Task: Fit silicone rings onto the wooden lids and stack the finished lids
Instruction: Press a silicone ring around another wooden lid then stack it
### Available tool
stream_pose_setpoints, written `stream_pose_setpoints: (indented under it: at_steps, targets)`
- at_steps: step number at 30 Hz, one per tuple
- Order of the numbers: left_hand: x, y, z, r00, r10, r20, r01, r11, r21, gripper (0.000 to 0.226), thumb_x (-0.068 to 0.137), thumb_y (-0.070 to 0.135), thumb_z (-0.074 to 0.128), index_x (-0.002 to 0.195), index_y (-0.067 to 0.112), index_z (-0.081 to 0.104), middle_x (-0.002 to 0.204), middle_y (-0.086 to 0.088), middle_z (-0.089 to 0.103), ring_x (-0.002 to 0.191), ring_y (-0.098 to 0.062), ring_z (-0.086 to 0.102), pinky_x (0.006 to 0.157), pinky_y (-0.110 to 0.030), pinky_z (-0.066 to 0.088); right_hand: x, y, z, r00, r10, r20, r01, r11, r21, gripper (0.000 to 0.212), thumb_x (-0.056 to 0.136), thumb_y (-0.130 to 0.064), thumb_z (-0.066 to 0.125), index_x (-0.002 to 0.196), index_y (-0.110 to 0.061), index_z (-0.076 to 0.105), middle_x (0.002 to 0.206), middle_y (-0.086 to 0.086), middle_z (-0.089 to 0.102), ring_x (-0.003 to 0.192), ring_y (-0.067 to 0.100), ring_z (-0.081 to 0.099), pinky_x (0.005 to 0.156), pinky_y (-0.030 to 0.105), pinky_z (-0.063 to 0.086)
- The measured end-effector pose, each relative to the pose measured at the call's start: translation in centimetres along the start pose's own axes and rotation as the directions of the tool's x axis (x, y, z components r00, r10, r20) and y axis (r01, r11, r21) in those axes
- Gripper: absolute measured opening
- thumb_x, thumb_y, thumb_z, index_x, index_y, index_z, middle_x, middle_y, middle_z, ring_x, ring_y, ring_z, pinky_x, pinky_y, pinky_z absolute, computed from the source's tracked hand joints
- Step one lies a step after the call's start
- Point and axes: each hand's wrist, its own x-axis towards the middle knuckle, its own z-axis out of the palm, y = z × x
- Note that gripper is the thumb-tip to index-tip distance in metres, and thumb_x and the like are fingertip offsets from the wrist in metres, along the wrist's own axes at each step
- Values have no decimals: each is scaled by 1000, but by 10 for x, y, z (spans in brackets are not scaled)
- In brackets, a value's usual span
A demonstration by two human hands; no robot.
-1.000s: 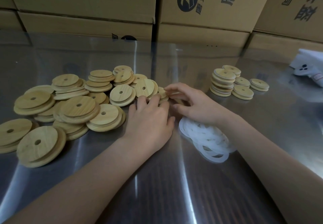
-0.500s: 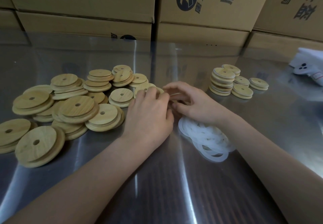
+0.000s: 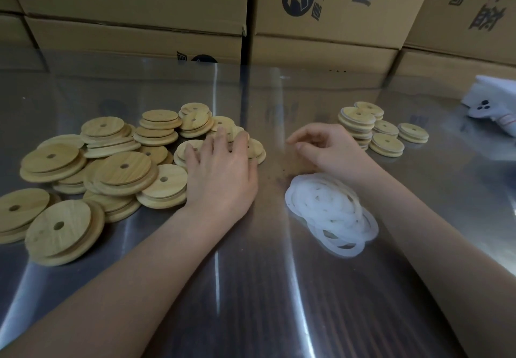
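Two bare hands are over a shiny metal table (image 3: 251,296), both forearms reaching in from the near edge. The left hand (image 3: 220,173) lies palm down with its fingers (image 3: 222,137) straight and slightly spread, resting on the right-hand edge of a loose heap of wooden lids (image 3: 122,167). Its fingertips cover the outermost lid (image 3: 257,151) of that heap, and the wrist sits low, close to the tabletop. The right hand (image 3: 324,148) is held apart from the left, with bare table between them. Its wrist is bent, its fingers are curled inward, and the thumb is drawn toward the forefinger. Motion blur softens the fingertips, so I cannot tell whether they pinch anything. Just in front of that hand, beside the right forearm, lies a tangled pile of white silicone rings (image 3: 329,215), flat on the table and untouched by either hand. Beyond the right hand stand several short stacks of finished lids (image 3: 357,123), the tallest nearest the knuckles and lower ones to its right. The heap on the left is disordered, with lids overlapping and tilted, and each shows a small hole. Printed cardboard boxes (image 3: 139,2) line the far edge, and a white object (image 3: 491,103) sits at the right margin.
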Motion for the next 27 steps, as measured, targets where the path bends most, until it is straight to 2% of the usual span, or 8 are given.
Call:
stream_pose_setpoints:
  at_steps: [3,5,8,11,13,16,21,27]
  targets:
    - [0,0,1,1000,8,28,-9,999,44,42,102,34,35,143,22,34,154,-10,34,136,-32,39,111,-56,23,-4,-5,-7,990,19,141,-16,1000,-19,20,92,-20,62,86,-33,75,86,-14,73,81,-4,64,69,7,45]
    - [-1,0,0,1000,11,23,-12,998,60,41,102,30,37,142,21,35,152,-8,36,133,-31,43,110,-56,25,-7,-8,-10,975,27,221,-22,1000,-22,19,91,-19,63,84,-30,77,83,-16,72,82,-4,64,70,6,45]
    - [-1,0,-2,1000,17,-6,-17,999,43,37,100,24,42,137,21,38,137,-7,47,122,-32,50,107,-56,29,-8,-11,-15,948,52,314,-54,999,-3,16,89,-16,66,81,-23,78,82,-10,74,79,0,66,68,11,48]
    - [-1,0,-3,1000,12,-10,-12,999,38,36,100,24,44,136,19,43,130,-8,47,120,-32,47,106,-52,31,-9,-10,-20,917,79,391,-84,996,-4,10,87,-16,70,81,-20,78,88,-2,73,83,8,68,72,19,50]
    - [-1,-1,-4,1000,19,-6,-19,999,33,33,100,26,45,132,17,47,129,-9,45,119,-32,45,105,-51,32,-9,-10,-22,897,94,431,-94,995,-21,7,85,-17,73,81,-20,78,89,-4,71,82,9,66,73,21,50]
    - [-1,-2,-6,999,31,-20,-31,1000,-2,32,98,29,49,128,16,51,128,-9,44,119,-31,44,105,-49,32,-8,-9,-26,876,112,469,-94,994,-61,7,83,-18,75,82,-23,79,86,-11,68,76,3,64,69,17,48]
    - [-1,-1,-7,999,32,4,-32,998,-61,27,97,27,54,120,16,47,141,-8,41,130,-31,42,110,-54,28,-7,-7,-29,869,127,478,-101,992,-81,8,80,-15,78,85,-21,80,84,-14,68,73,-2,62,66,11,46]
    - [0,-1,-10,1000,15,-14,-17,990,-139,17,97,16,53,112,13,45,118,-7,54,105,-32,54,97,-49,38,-7,-7,-30,872,126,473,-100,992,-80,6,81,-10,77,84,-14,75,76,-15,70,69,-4,63,63,9,46]
